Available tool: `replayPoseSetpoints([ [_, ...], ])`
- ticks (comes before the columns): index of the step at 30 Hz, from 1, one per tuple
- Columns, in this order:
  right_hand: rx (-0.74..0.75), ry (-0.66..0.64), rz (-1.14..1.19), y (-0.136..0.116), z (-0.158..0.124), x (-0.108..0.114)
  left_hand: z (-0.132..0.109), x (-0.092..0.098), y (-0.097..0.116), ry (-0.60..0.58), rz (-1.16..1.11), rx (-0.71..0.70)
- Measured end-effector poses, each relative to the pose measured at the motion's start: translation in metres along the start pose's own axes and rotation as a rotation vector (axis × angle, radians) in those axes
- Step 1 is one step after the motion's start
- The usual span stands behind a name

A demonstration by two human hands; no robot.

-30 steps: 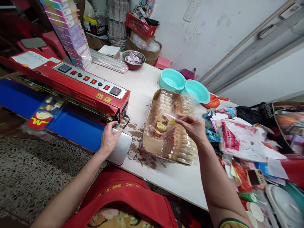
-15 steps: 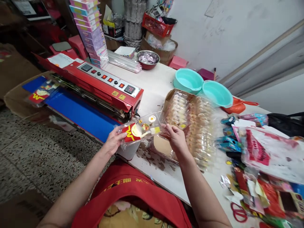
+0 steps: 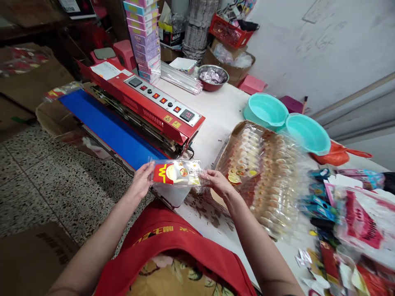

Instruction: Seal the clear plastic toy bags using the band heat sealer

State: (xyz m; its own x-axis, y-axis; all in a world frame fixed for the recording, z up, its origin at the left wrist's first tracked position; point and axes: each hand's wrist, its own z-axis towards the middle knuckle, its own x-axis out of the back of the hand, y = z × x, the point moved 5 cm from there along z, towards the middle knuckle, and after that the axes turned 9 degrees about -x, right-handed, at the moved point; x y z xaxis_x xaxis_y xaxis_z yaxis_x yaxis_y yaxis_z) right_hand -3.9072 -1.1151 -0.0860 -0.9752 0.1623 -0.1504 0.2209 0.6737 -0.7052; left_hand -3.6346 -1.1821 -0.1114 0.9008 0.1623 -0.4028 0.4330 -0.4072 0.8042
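Observation:
A clear plastic packet (image 3: 175,173) with a red and yellow printed end and small food-shaped pieces is stretched level between my hands. My left hand (image 3: 142,179) pinches its red end. At the opposite end, the fingers of my right hand (image 3: 217,181) are closed on the plastic. Just beyond the packet is the near end of a blue conveyor belt (image 3: 114,129), which runs along a red sealing machine (image 3: 135,100) with lit switches. To the right of my right hand, a shallow cardboard box (image 3: 219,161) holds rows of similar packets.
Two turquoise basins (image 3: 265,109) stand behind the box. A metal bowl (image 3: 212,78) of small sachets and a tall stack of boxes (image 3: 144,45) are at the back. Bags and scraps (image 3: 361,218) clutter the right side. Another packet (image 3: 63,91) lies past the belt's far end.
The packet between my hands has turned from slanted to nearly level. The other packet has travelled away along the belt to its far end. My view has swung left.

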Motion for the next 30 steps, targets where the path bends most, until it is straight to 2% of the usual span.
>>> replayPoseSetpoints([
  [3,-0.015,-0.011,0.016,0.006,0.007,-0.004,0.007,0.015,-0.004,0.119,0.053,-0.051],
  [6,-0.029,0.024,-0.004,0.007,0.012,0.0,0.013,0.035,-0.003,0.16,0.159,-0.086],
  [14,-0.049,0.11,-0.192,-0.001,0.03,0.01,0.015,0.131,0.014,0.358,0.367,-0.122],
  [17,-0.075,0.118,-0.246,-0.001,0.038,0.011,0.006,0.146,0.026,0.428,0.602,-0.199],
  [19,-0.093,0.135,-0.288,-0.001,0.041,0.014,-0.003,0.134,0.044,0.475,0.939,-0.423],
  [20,-0.092,0.158,-0.319,-0.001,0.041,0.015,-0.008,0.118,0.052,0.443,1.118,-0.557],
  [21,-0.069,0.195,-0.37,-0.003,0.039,0.017,-0.011,0.098,0.055,0.351,1.275,-0.671],
  [22,-0.011,0.246,-0.442,-0.006,0.036,0.018,-0.013,0.076,0.054,0.198,1.393,-0.744],
  [24,0.22,0.351,-0.64,-0.017,0.025,0.011,-0.015,0.033,0.039,-0.2,1.513,-0.774],
  [26,0.511,0.379,-0.885,-0.025,0.009,-0.012,-0.017,0.001,0.021,-0.521,1.546,-0.749],
  [28,0.691,0.309,-1.131,-0.023,-0.004,-0.044,-0.017,-0.015,0.006,-0.667,1.558,-0.734],
  [30,0.724,0.233,-1.345,-0.015,-0.008,-0.071,-0.014,-0.019,-0.004,-0.704,1.567,-0.721],
])
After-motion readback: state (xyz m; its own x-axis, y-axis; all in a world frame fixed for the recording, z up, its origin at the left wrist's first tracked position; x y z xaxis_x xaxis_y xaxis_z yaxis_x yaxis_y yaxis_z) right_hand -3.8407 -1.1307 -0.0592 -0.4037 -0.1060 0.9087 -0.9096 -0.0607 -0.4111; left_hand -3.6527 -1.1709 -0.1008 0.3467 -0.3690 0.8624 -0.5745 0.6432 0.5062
